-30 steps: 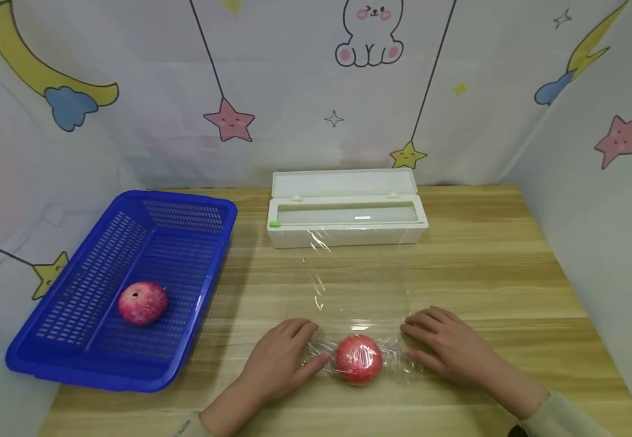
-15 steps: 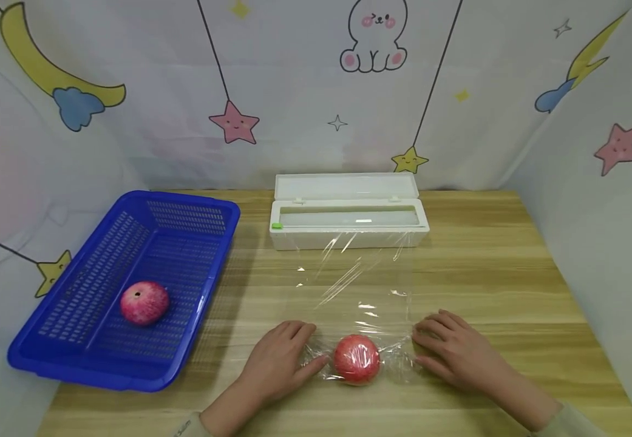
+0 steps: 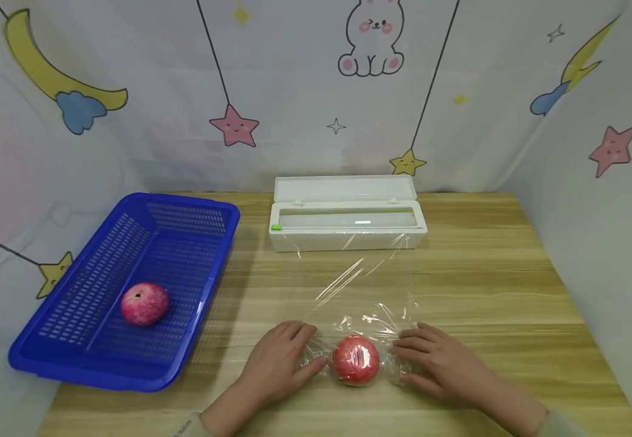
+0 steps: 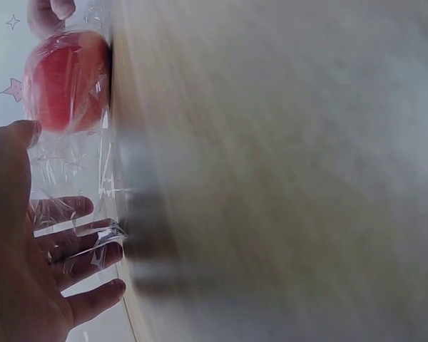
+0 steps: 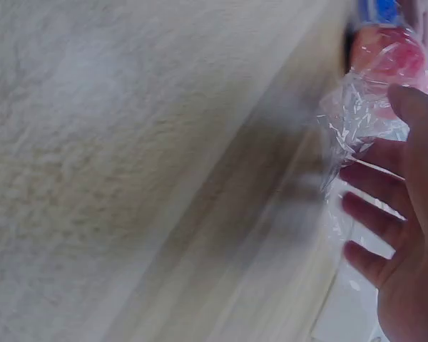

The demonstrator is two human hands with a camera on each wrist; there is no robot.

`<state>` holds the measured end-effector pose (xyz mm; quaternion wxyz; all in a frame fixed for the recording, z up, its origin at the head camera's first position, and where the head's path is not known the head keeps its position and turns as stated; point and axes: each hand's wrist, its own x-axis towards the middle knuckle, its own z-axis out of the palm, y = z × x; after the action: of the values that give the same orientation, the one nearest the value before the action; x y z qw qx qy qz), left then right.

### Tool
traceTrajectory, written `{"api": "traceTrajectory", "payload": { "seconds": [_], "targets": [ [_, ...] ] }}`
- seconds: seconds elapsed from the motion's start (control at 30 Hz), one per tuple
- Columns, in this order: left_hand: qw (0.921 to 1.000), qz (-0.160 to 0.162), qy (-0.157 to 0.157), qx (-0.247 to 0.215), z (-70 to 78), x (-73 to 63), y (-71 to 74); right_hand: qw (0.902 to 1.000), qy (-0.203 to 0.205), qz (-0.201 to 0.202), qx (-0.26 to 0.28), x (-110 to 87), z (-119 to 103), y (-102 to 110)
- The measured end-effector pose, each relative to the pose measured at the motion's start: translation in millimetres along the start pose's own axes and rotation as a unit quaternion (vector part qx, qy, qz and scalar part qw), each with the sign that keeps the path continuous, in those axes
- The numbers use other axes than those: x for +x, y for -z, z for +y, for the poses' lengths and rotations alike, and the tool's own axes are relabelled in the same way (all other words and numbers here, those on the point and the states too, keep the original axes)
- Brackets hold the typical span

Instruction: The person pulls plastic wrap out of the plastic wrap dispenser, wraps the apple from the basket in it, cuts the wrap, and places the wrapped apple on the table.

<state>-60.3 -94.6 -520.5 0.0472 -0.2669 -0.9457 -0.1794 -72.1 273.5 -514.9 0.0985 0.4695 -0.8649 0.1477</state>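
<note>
A red apple (image 3: 356, 360) sits on the table near its front, covered by clear plastic wrap (image 3: 348, 285) that stretches back to a white dispenser box. To its left my left hand (image 3: 280, 358) rests against the bunched film, thumb beside the apple and fingers spread in the left wrist view. My right hand (image 3: 447, 364) touches the film's right side; in the right wrist view its fingers (image 5: 374, 214) are extended and apart, near the crumpled wrap (image 5: 357, 117). Neither hand is curled round the apple. The apple's underside is hidden.
The white wrap box (image 3: 348, 240) stands at the back middle with its lid raised and a roll inside. On the left is a blue plastic basket (image 3: 184, 349) holding another red apple (image 3: 144, 304). Printed cloth walls (image 3: 294, 79) enclose the wooden table (image 3: 501, 273).
My right hand first moved slightly right, away from the apple, then back left against the film. The film has gathered more creases near the apple. My left hand has hardly moved.
</note>
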Motion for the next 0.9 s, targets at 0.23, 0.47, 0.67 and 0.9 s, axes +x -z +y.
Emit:
{"api": "traceTrajectory", "payload": {
  "seconds": [0.23, 0.47, 0.67, 0.9],
  "targets": [
    [0.9999, 0.001, 0.003, -0.015, -0.9, -0.5, -4.2, 0.9995, -0.020, -0.019, -0.015, -6.3, -3, -3],
    [0.9995, -0.010, 0.015, -0.026, -0.6, -1.8, -2.9, 0.9998, -0.011, -0.003, -0.014, -11.4, -3, -4],
    [0.9989, 0.004, 0.019, -0.043, 0.3, -1.0, -1.5, 0.9994, -0.036, 0.005, 0.001, -12.0, -5, -3],
    [0.9855, 0.087, 0.024, -0.144, -3.0, -0.7, 4.9, 0.9984, -0.031, 0.044, 0.016, 12.3, -19, 4]
  ]
}}
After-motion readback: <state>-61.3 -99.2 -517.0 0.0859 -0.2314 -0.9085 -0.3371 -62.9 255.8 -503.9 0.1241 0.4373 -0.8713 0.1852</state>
